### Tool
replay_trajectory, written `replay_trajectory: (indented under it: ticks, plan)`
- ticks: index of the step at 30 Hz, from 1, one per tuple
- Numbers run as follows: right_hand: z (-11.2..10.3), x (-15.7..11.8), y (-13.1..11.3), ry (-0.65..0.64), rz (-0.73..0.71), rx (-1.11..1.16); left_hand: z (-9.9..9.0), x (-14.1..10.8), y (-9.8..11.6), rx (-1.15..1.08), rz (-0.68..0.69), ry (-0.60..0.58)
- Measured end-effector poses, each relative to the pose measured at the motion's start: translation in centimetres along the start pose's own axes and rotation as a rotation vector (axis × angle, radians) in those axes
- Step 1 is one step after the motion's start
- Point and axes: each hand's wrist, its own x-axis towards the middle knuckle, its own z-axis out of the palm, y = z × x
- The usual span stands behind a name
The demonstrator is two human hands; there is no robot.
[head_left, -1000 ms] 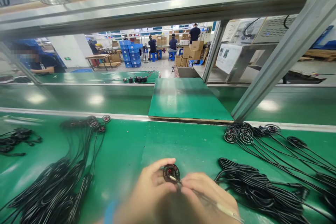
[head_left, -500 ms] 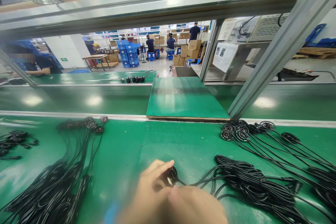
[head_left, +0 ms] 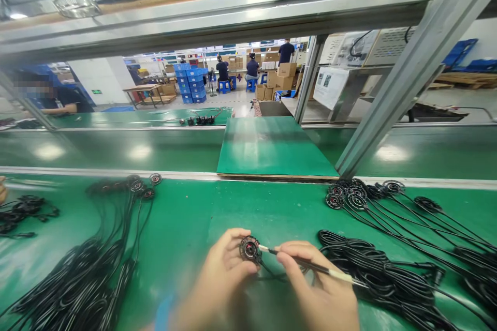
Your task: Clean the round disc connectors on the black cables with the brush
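Note:
Between the thumb and fingers of my left hand (head_left: 225, 264) is a round black part (head_left: 249, 249) with a reddish centre, its face turned toward the camera. A thin black cable runs from it to the right. My right hand (head_left: 320, 284) grips a slim black tool (head_left: 314, 265) with a pale section near its rear. The tool's light tip meets the right edge of the round part. Just right of my right hand lies a coiled black cable bundle (head_left: 373, 264) on the green work surface (head_left: 178, 248).
More cable bundles (head_left: 73, 279) with round ends lie at the left; further round parts (head_left: 357, 196) sit at the right. A raised green board (head_left: 272, 147) stands ahead, beside a slanted metal post (head_left: 404, 67). At the far left edge, another person's fingers (head_left: 2, 190) show.
The round part has turned to show its face. My right hand has moved right, apart from my left, and the tool is now visible. Another person's fingers have appeared at the left edge.

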Motion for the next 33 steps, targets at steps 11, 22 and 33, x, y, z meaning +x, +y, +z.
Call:
replay_trajectory:
  ticks: [11, 22, 33]
  plan:
    - [1.1, -1.0, 1.0, -0.109, -0.043, 0.027, -0.1, -0.8, -0.6, 0.177, -0.011, 0.014]
    - [0.1, 1.6, 0.5, -0.590, -0.122, -0.032, -0.3, -0.4, -1.1, 0.437, 0.091, -0.108]
    - [-1.2, 2.6, 2.7, -0.028, 0.436, 0.217, -0.2, 0.1, 0.3, 0.168, -0.008, -0.039]
